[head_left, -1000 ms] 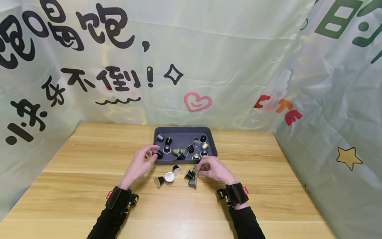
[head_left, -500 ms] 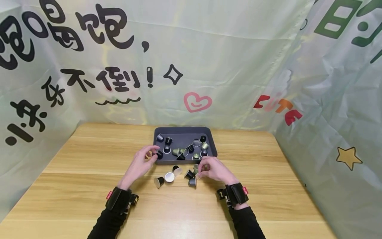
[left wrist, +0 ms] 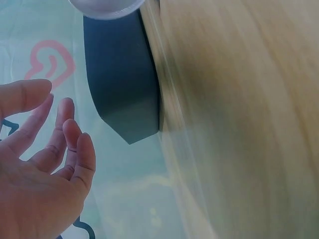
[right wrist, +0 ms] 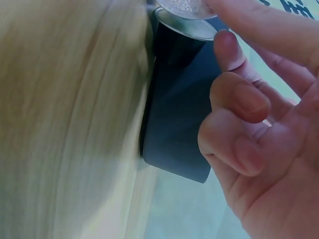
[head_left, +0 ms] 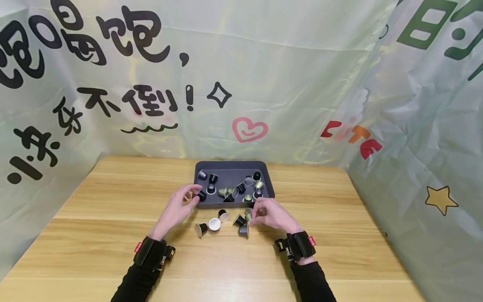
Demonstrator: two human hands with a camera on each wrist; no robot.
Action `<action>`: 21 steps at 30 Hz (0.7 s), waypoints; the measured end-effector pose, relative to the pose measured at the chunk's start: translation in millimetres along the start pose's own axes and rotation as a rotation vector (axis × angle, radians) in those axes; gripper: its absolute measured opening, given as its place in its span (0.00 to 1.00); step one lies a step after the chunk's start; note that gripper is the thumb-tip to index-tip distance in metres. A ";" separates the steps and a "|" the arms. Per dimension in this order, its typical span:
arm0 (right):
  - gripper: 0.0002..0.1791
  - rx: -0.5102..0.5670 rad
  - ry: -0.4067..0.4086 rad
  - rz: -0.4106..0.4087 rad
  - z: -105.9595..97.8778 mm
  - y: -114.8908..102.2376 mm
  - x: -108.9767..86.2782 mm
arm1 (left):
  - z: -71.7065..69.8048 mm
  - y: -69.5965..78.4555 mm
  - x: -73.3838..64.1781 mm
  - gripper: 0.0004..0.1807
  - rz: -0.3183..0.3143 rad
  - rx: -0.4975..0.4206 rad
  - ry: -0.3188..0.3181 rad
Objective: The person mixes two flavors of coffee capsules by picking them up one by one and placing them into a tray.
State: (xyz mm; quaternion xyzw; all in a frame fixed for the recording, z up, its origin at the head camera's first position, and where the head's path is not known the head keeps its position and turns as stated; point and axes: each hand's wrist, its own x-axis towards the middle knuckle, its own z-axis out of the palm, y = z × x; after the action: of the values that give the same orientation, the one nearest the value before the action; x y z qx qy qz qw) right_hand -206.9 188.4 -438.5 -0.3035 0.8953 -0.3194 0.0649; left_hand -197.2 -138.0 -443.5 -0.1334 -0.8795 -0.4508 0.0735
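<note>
In the head view my left hand [head_left: 182, 203] hovers by the left front corner of a dark grey tray [head_left: 232, 205]. Its fingers curve loosely, with nothing held, close to a black coffee capsule [head_left: 202, 195] inside the tray. The left wrist view shows the same hand with bare fingertips [left wrist: 65, 107]. In front of the tray my right hand [head_left: 269, 214] pinches a green coffee capsule [head_left: 248, 216] by thumb and finger; its remaining fingers are curled. From the right wrist camera, a silvery capsule lid [right wrist: 187, 7] shows at the thumb, cut off by the frame's top.
Several coffee capsules lie on the wooden table [head_left: 230, 268] before the tray, among them a black one [head_left: 239, 220], a grey one [head_left: 243, 231] and a white-lidded one [head_left: 214, 224]. More capsules are scattered inside the tray. A printed cloth [head_left: 294, 84] hangs behind.
My right hand has shifted very slightly to the right, and more of the green capsule shows beside its fingertips. My left hand keeps its place, and the tray's capsules look unchanged.
</note>
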 end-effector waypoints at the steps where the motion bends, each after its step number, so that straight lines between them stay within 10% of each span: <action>1: 0.06 0.004 -0.001 -0.004 -0.2 -0.1 -0.1 | 0.1 -0.1 0.0 0.22 -0.001 -0.001 -0.001; 21: 0.07 0.136 0.087 -0.030 -2.9 -0.6 -1.2 | -0.2 -1.4 -0.6 0.22 -0.007 -0.014 -0.016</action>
State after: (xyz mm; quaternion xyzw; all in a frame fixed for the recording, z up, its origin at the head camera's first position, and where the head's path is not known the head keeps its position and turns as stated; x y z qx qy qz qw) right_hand -206.5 190.3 -436.0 -0.2977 0.8688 -0.3934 0.0418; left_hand -197.1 -138.9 -444.7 -0.1343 -0.8774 -0.4562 0.0641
